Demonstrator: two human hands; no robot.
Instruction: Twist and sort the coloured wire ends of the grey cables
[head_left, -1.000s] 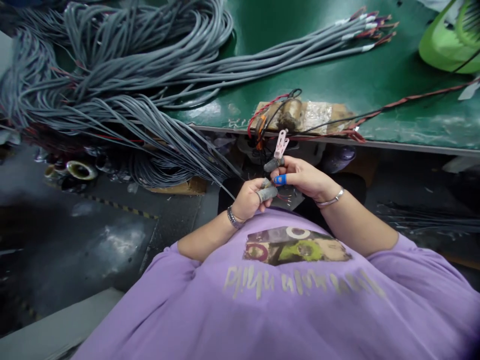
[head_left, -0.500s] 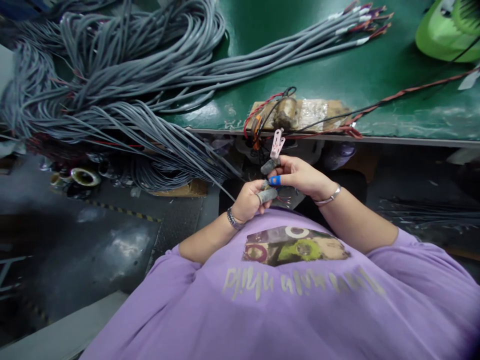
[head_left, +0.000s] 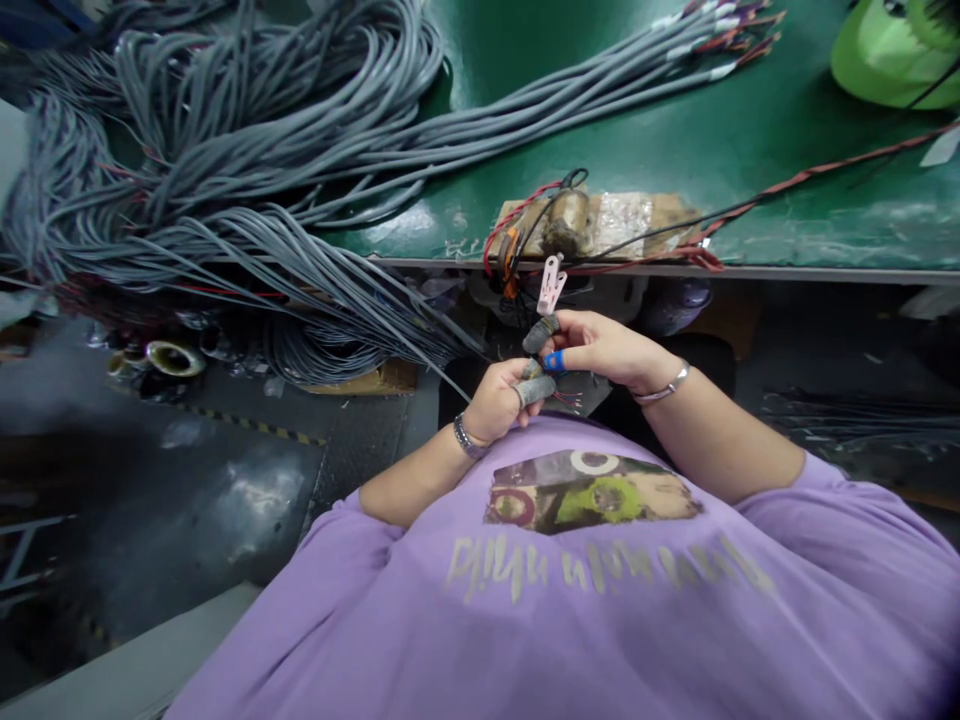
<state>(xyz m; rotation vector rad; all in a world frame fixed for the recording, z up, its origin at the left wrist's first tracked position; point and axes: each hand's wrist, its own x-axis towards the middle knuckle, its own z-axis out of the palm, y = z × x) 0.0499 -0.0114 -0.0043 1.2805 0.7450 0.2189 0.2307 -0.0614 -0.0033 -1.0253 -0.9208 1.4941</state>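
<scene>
My left hand (head_left: 504, 398) is closed round the end of a grey cable (head_left: 452, 384) that runs in from the bundle at the left. Thin coloured wires (head_left: 571, 400) with bare tips stick out to the right of its fingers. My right hand (head_left: 604, 350) is closed in a pinch just above, its fingertips near the left ones; what lies between them is hidden. Grey covers sit on fingers of both hands, and a blue band is on the right thumb. Just beyond the right fingertips is a pale pink clip (head_left: 552, 285), at the bench edge.
A large heap of grey cables (head_left: 247, 120) covers the left of the green bench (head_left: 787, 190). On the front edge, a wooden board (head_left: 679, 222) carries a metal cylinder (head_left: 567, 222) with red and black leads. A lime-green object (head_left: 877, 65) stands at the far right.
The right thumb and fingers have shifted very slightly. My left hand keeps its hold on the cable in the same place. The view has tilted a little.
</scene>
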